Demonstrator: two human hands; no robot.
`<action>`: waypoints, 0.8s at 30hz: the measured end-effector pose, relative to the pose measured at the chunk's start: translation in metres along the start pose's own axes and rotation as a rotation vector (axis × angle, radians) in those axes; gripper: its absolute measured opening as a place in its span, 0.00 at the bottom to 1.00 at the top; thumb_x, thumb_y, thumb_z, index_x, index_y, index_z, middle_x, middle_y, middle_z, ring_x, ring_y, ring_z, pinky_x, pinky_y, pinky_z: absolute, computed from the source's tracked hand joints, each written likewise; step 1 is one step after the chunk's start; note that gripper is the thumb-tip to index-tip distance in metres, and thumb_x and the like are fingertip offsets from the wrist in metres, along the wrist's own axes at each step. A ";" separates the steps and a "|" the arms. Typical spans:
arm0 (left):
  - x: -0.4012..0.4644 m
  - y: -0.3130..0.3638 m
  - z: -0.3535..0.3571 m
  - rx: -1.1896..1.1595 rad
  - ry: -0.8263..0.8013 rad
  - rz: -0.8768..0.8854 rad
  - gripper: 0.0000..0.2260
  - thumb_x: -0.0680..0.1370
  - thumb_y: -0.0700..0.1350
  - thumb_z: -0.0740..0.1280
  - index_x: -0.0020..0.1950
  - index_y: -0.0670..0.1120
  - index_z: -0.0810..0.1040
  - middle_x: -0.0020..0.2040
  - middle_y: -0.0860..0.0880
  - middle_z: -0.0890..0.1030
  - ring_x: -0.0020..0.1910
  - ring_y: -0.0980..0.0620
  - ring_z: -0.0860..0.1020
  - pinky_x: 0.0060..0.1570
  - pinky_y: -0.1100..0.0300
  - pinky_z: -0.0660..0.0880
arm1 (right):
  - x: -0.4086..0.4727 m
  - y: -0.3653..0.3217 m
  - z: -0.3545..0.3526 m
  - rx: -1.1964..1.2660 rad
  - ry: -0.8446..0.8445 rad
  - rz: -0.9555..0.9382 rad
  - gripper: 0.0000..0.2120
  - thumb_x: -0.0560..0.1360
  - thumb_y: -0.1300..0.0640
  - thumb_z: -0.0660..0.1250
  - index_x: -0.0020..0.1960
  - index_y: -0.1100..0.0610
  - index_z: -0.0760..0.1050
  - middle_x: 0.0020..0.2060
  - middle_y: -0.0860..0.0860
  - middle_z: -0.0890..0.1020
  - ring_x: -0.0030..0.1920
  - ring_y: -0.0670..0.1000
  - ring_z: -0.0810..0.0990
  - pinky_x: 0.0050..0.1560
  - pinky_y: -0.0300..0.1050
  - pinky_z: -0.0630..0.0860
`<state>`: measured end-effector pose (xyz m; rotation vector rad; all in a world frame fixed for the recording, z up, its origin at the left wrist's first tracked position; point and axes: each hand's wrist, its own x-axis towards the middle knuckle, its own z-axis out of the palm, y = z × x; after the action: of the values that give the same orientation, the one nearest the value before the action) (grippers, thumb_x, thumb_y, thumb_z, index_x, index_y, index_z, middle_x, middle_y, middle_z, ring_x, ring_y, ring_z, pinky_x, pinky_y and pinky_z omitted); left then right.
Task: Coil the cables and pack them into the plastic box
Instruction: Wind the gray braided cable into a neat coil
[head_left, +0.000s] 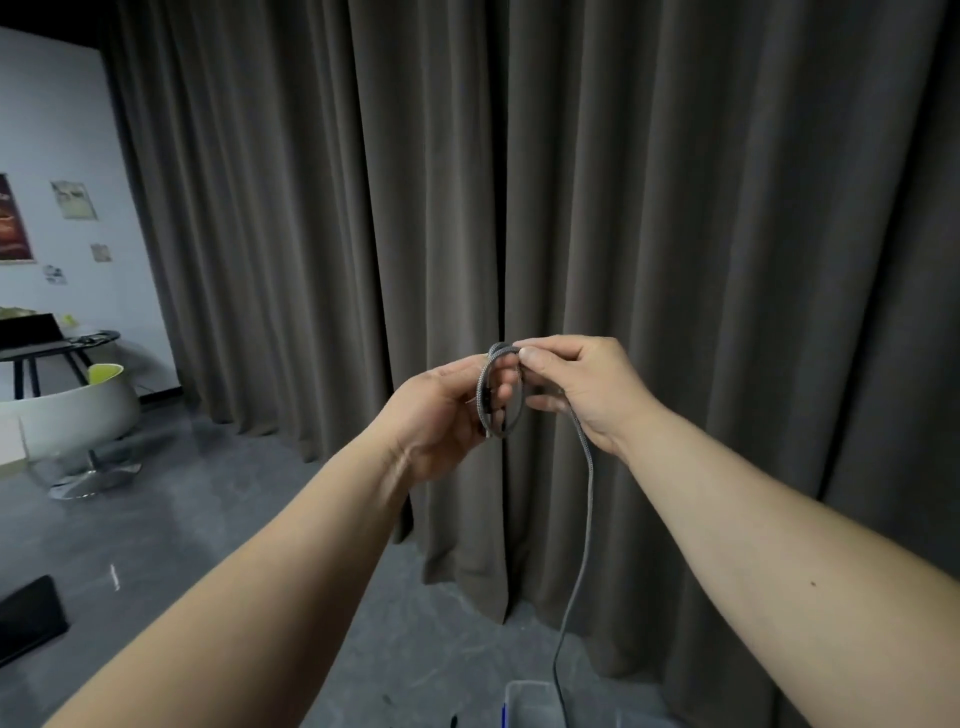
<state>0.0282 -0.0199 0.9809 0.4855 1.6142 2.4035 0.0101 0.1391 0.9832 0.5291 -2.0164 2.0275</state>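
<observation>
1. Heavy grey-brown pleated curtains (675, 208) fill most of the frame, with a grey floor (208, 519) below and a white rounded swivel chair (78, 410) at the left edge.
2. At the bottom centre of the frame only a corner of the translucent plastic box (530, 701) shows, so the target is barely in view.
3. Risk: the thin grey braided cable (587, 499) hangs in a long free tail from the hands down towards the box; if that tail snags on the box rim or springs back, the small loops at centre frame could probably slip apart and uncoil.
4. Risk: the loops look small and tight, so adding turns may bunch or twist them.
5. Left hand (441, 410), centre frame: its fingers curl around the gathered loops, holding the coil.
6. Right hand (587, 389), just right of it: thumb and forefinger pinch the cable at the coil's top, the other fingers loosely curled beneath.
</observation>
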 end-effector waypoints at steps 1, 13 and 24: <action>0.003 0.000 -0.001 -0.056 0.019 0.001 0.07 0.77 0.40 0.63 0.49 0.43 0.82 0.39 0.51 0.81 0.34 0.58 0.79 0.37 0.66 0.75 | 0.003 0.002 0.004 0.000 0.025 -0.008 0.06 0.77 0.61 0.67 0.47 0.53 0.82 0.42 0.50 0.85 0.45 0.48 0.83 0.44 0.47 0.80; 0.032 0.001 -0.029 -0.376 0.057 0.013 0.09 0.81 0.41 0.60 0.45 0.45 0.78 0.38 0.51 0.79 0.33 0.56 0.78 0.50 0.54 0.75 | 0.023 0.020 0.020 -0.078 0.124 -0.039 0.08 0.74 0.63 0.70 0.41 0.51 0.83 0.36 0.49 0.84 0.43 0.49 0.82 0.43 0.43 0.79; 0.040 -0.012 -0.013 0.102 0.055 0.229 0.10 0.81 0.40 0.56 0.45 0.40 0.75 0.30 0.47 0.67 0.27 0.52 0.64 0.34 0.60 0.64 | 0.041 0.020 -0.002 -0.105 0.154 -0.124 0.09 0.74 0.62 0.70 0.40 0.49 0.82 0.34 0.48 0.83 0.39 0.48 0.82 0.40 0.43 0.79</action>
<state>-0.0143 -0.0127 0.9712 0.6607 1.8012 2.5243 -0.0358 0.1371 0.9823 0.4500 -1.9361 1.8208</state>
